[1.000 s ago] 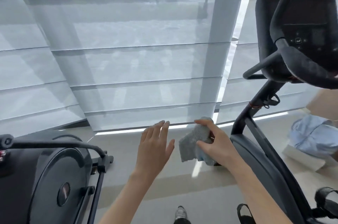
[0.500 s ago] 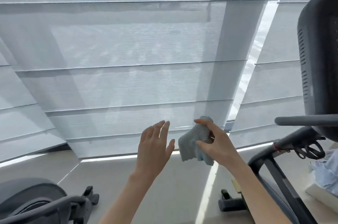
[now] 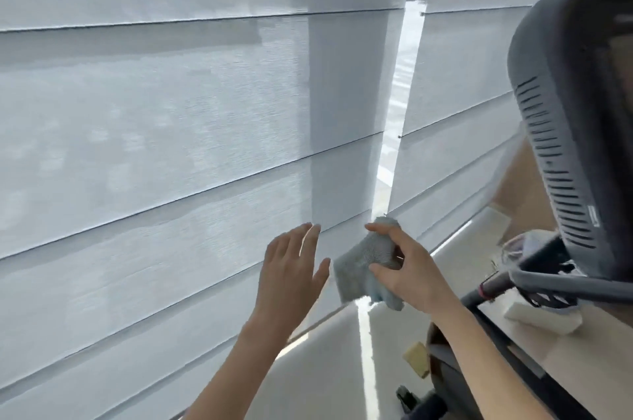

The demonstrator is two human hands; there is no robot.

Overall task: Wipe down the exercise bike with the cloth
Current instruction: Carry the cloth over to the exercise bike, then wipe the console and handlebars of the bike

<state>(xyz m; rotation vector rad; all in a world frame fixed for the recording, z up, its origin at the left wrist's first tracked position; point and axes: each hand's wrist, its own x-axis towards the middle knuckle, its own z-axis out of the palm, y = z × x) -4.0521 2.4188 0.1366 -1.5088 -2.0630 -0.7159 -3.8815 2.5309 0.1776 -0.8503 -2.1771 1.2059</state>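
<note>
Two grips face a sheer banded blind (image 3: 154, 145): right grip (image 3: 407, 268) pinches a fluffy grey-blue cloth (image 3: 359, 265), left grip (image 3: 291, 279) flat-fingered just beside it; vented plastic exercise bike (image 3: 565, 131) at right.

Bright window backlight (soft motion blur).

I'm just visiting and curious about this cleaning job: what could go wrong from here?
The right hand grips the cloth by a bunched part; the loose end hanging below might slip or snag on the handlebar of the exercise bike. The open left hand is raised toward the window blinds and could knock them.
</note>
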